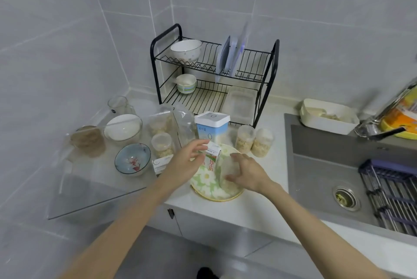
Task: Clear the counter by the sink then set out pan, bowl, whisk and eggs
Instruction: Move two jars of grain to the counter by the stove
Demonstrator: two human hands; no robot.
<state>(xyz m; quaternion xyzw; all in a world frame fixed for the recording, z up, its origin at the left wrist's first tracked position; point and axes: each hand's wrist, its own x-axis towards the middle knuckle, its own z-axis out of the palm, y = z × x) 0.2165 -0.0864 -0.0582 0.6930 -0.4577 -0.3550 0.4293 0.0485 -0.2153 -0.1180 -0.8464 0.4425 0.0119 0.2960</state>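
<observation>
2 bare forearms end in the left hand (185, 162) and right hand (247, 174); 1 black shoe tip (206, 273) shows.

Front edge: bare counter (259, 204) between floral plate (203, 183) and sink (316, 166) lies open.
Plate: blocked by small carton (213, 154) under the left hand (185, 161) and a clear jar (225, 179) gripped by the right hand (248, 172).
Behind: white-lidded canister (212, 127), two grain jars (244, 141) and black dish rack (214, 75) wall off the back.
Left: blue bowl (132, 159), glass bowl (123, 130) and jars crowd the glass sheet (90, 193); its near end lies bare.
</observation>
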